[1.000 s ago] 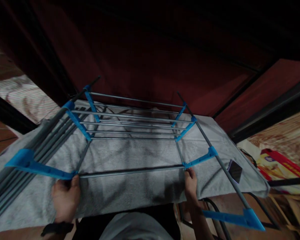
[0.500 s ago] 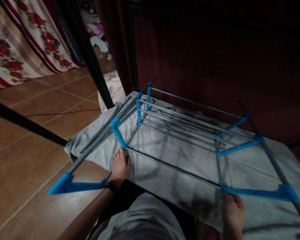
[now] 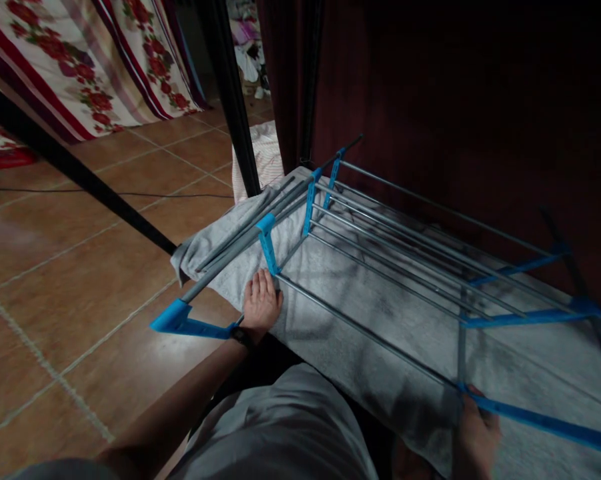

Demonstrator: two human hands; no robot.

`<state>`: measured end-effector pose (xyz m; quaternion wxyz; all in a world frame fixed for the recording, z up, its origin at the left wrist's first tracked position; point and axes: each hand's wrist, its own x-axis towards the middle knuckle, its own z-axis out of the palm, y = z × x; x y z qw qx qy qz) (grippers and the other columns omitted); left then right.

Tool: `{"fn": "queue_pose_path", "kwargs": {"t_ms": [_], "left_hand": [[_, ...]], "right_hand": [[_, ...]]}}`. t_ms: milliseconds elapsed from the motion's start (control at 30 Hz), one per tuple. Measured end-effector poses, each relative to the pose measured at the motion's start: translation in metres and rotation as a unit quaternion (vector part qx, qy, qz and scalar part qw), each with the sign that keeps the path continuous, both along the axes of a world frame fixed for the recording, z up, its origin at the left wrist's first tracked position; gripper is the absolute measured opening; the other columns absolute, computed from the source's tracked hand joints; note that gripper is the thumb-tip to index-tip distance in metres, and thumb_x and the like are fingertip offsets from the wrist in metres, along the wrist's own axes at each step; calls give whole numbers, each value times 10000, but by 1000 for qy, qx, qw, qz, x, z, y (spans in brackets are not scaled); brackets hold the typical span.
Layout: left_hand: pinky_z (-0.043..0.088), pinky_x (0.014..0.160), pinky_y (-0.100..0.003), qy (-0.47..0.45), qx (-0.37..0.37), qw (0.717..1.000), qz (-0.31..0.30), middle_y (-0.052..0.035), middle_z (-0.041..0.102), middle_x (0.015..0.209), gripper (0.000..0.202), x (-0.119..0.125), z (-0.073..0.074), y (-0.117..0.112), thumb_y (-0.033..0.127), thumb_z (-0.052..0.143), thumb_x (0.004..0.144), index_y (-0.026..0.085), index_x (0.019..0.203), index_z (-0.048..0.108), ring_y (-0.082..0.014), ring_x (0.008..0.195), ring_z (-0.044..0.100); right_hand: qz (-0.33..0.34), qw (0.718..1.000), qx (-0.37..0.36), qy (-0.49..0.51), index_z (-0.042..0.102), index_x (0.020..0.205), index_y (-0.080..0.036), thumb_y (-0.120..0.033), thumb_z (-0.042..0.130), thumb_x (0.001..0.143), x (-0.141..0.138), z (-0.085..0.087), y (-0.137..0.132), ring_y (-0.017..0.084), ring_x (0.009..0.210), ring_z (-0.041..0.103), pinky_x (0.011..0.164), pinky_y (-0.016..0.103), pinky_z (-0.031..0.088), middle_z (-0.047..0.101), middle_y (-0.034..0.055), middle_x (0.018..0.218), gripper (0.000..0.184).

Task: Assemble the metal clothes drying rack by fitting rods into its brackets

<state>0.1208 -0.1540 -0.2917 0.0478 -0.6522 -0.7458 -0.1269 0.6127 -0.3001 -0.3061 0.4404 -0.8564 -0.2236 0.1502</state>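
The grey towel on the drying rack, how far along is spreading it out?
Done: the grey towel lies spread under the drying rack's rails, reaching its left end. In hand: the left hand presses flat on the towel by a blue bracket; the right hand grips the near edge. Left: the bunched left corner.

Head cam, looking down, close.

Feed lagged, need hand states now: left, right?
Left hand: open, flat on the grey towel.
Right hand: closed on the drying rack frame.
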Motion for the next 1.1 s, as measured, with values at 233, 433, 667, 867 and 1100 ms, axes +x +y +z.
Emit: {"fn": "queue_pose_path", "kwargs": {"t_ms": [233, 433, 667, 867, 1100], "left_hand": [[315, 1211, -561, -1, -6, 1000, -9, -317, 408, 1579, 714, 0, -1, -1, 335, 395, 988, -58, 1579, 318, -425, 1476, 414], [303, 1227, -545, -6, -10, 1000, -16, -338, 399, 1574, 710, 0, 0, -1, 335, 380, 995, -108, 1548, 340, -431, 1482, 403], [318, 1219, -545, 0, 4, 1000, -18, -333, 434, 1554, 706, 0, -1, -1, 331, 384, 993, -91, 1557, 336, -429, 1472, 419], [323, 1213, -540, 5, 7, 1000, -20, -338, 442, 1546, 707, -1, -3, -1, 332, 387, 987, -105, 1543, 352, -433, 1457, 435], [335, 1193, -560, -27, 1, 999, -17, -346, 476, 1512, 703, -4, -3, 1, 333, 411, 973, -101, 1525, 379, -440, 1422, 464]], "right_hand": [[-69, 996, 58, 19, 661, 945, -383, -548, 658, 676, 1, -16, 13, 398, 1315, 603, 1139, 521, 435, 709, 123, 1267, 316], [-53, 997, 58, 8, 671, 978, -367, -547, 646, 667, 5, -18, 12, 387, 1289, 625, 1126, 491, 453, 713, 145, 1261, 361], [-40, 998, 43, 4, 665, 1127, -214, -553, 609, 674, 8, -23, 11, 402, 1285, 613, 1148, 529, 442, 694, 163, 1288, 569], [-24, 998, 63, 13, 648, 1149, -205, -562, 632, 691, 12, -28, 9, 358, 1234, 625, 1143, 490, 430, 687, 138, 1258, 581], [-4, 997, 78, 20, 654, 1159, -181, -611, 632, 716, 19, -39, 7, 321, 1192, 613, 1116, 486, 438, 689, 110, 1182, 618]]}}
